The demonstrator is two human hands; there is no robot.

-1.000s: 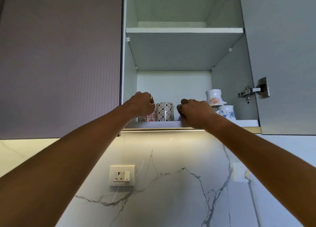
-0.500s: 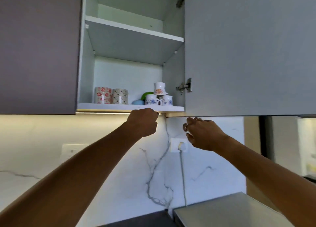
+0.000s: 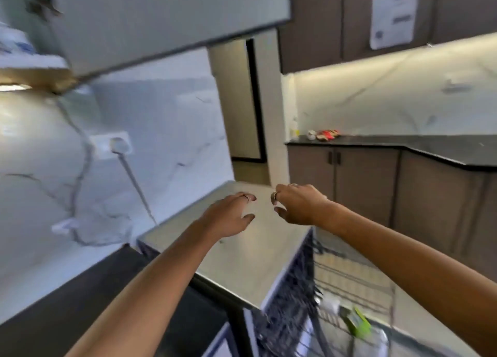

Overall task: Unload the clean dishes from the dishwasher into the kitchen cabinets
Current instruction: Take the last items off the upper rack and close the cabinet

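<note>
A: Where are the hands?

B: Both are out in front, empty. The left hand (image 3: 228,215) has its fingers loosely spread, thumb apart from the rest, a ring on one finger. The right hand (image 3: 298,204) is just beside it, fingers loosely curled around nothing, thumb held a little below them; it wears rings too.

A: And the dishwasher?

B: Below and to the right of the right hand's fingers. Its pale, glossy top (image 3: 242,249) lies under both palms, though I cannot tell whether either hand touches it. The pulled-out rack (image 3: 349,281) is dark wire, blurred by motion.

A: Anything left in it?

B: A bright green item (image 3: 359,323) beside something clear or whitish, low in the rack, well below the fingertips. Too smeared to name.

A: The cabinet?

B: Its open grey door (image 3: 166,15) hangs above and left of the left fingers. At the far left edge a white cup with blue marks (image 3: 16,43) sits on the shelf, blurred.

A: Around that?

B: A marble wall with a socket (image 3: 111,144) and cord, left of the left hand; a black counter (image 3: 403,144) far beyond the right fingers.
</note>
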